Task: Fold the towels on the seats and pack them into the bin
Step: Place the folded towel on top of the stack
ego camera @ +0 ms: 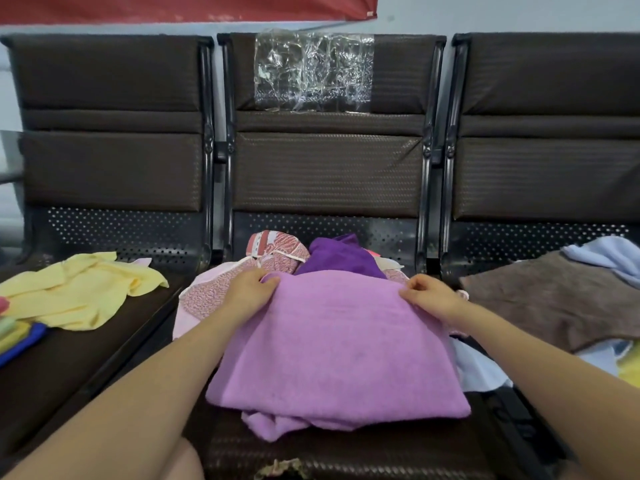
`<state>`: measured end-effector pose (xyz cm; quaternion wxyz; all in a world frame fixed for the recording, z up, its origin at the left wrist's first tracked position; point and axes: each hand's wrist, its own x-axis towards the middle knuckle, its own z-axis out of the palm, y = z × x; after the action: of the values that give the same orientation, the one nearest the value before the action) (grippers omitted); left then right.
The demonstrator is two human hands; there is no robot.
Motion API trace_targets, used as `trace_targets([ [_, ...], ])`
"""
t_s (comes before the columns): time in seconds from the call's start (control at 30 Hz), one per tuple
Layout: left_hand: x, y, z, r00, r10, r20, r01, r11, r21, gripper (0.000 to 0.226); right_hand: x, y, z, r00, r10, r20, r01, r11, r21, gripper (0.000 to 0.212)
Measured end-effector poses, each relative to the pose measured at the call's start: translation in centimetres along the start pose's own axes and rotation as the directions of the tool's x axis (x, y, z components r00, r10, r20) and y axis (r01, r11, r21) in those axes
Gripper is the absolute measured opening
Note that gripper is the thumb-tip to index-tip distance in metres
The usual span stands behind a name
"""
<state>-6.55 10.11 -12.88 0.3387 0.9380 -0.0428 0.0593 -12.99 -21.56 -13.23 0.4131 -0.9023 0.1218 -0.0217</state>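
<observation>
Lilac towel [332, 344] is spread, partly folded, on the middle seat [346, 455]; its far corners are pinched by the left hand [251, 289] and the right hand [431, 296]. Behind it are heaped a purple towel [341, 258] and a pink patterned towel [277, 249]. Left of it lies a yellow towel [79, 292], right of it a brown towel [557, 299].
</observation>
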Motion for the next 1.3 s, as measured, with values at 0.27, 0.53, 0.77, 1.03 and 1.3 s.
trace_targets([
  [0.27, 0.4, -1.3, 0.3, 0.975, 0.167, 0.147, -0.18, 0.98, 0.081, 0.031, -0.6, 1.3, -0.7, 0.992, -0.117, 0.045, 0.114, 0.991, 0.066, 0.03],
  [0.53, -0.6, -1.7, -2.6, 0.98, 0.123, 0.155, -0.118, 0.992, -0.04, 0.033, -2.1, 2.1, -3.0, 0.983, -0.136, 0.122, 0.168, 0.932, -0.321, 0.03],
  [0.77, -2.4, 3.1, -8.3, 0.982, 0.002, -0.188, -0.097, 0.863, -0.497, 0.019, -4.4, -3.7, -8.6, 0.934, -0.174, -0.312, 0.275, 0.907, 0.317, 0.035],
  [1.03, -4.3, 12.3, -18.3, 0.932, 0.142, -0.334, -0.312, 0.783, -0.538, 0.015, -9.4, -15.6, -16.7, 0.802, -0.2, -0.562, 0.489, 0.76, 0.428, 0.026],
  [1.3, -7.6, 15.2, -23.3, 0.898, 0.116, -0.425, -0.407, 0.585, -0.701, 0.008, -12.9, -18.4, -18.5, 0.79, -0.237, -0.566, 0.511, 0.765, 0.392, 0.02],
])
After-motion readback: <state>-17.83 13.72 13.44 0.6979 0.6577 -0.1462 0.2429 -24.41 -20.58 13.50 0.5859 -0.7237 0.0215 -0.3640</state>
